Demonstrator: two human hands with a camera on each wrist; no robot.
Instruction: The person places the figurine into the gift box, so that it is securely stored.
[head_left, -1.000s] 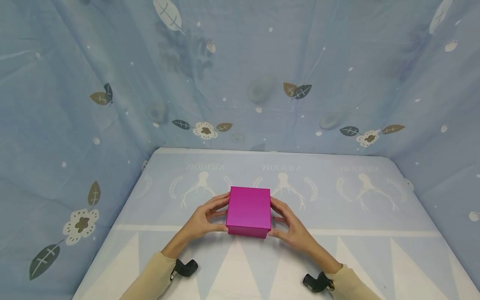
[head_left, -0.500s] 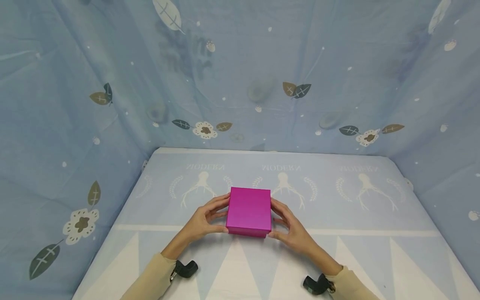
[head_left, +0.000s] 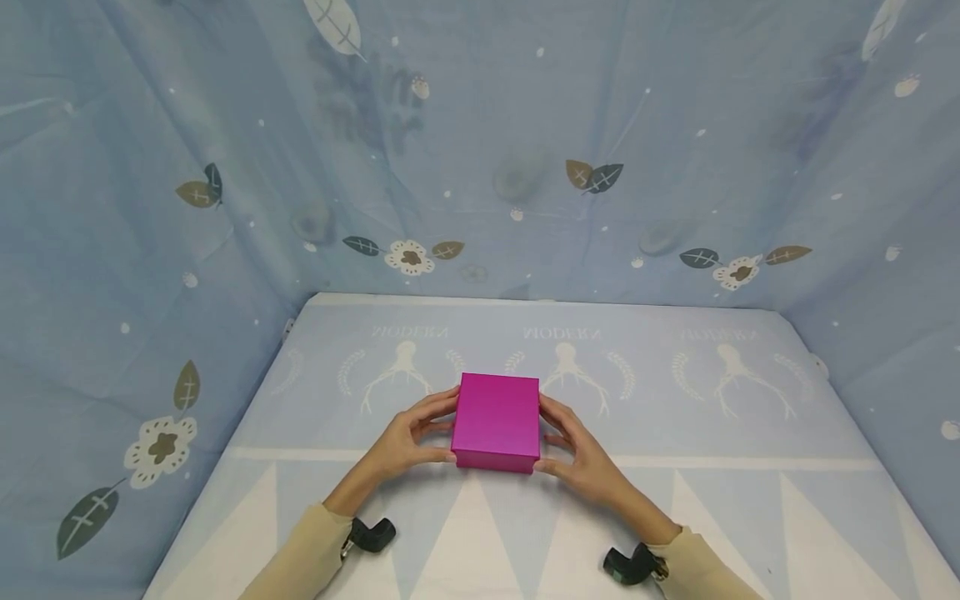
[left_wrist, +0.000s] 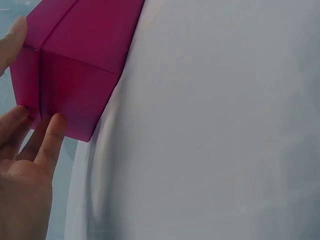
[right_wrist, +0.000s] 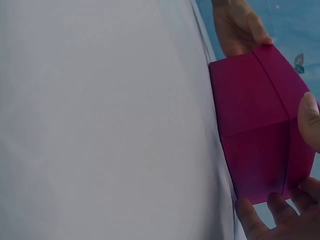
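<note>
A magenta lidded box [head_left: 497,414] sits on the table, with a seam running round its sides below the lid in both wrist views. My left hand [head_left: 405,442] holds it from the left, thumb at the near corner and fingers along the side. From the right, my right hand [head_left: 585,458] holds it in the same way. In the left wrist view the fingertips [left_wrist: 57,122] touch the box wall [left_wrist: 75,95]. The right wrist view shows the thumb [right_wrist: 308,112] against the lid's side. The lid is on, so the inside is hidden.
A pale blue and white patterned cloth [head_left: 637,517] covers the table. Blue printed curtains [head_left: 480,150] with leaves and flowers stand at the back and both sides. Black wrist devices [head_left: 372,536] sit at the cuffs of the beige sleeves [head_left: 307,550].
</note>
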